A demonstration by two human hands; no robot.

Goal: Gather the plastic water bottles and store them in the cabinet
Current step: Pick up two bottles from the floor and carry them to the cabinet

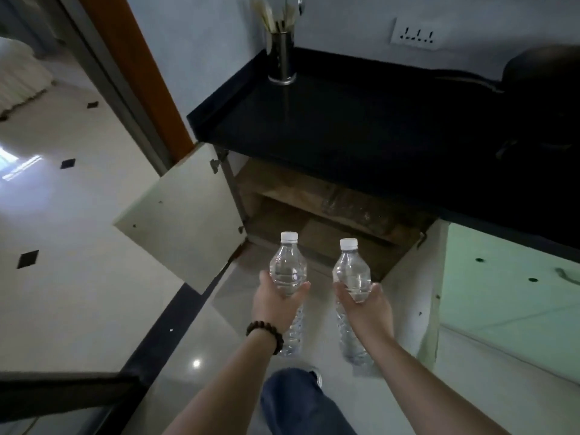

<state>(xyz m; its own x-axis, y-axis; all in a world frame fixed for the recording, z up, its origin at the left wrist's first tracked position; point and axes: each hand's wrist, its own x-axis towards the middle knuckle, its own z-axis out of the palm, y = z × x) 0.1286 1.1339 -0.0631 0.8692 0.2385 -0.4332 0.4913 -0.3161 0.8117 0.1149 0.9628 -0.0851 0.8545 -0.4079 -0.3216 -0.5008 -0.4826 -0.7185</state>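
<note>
Clear plastic, two items: left bottle pinched in the left hand grip, right bottle in the right hand grip, fingers curled around each. Lower bottle halves hidden behind wrists. Cabinet at 12 o'clock, interior dim, contents hard to make out; door swung open at 10 o'clock. Black table edge overhangs the opening. Bare floor at 9 o'clock.
</note>
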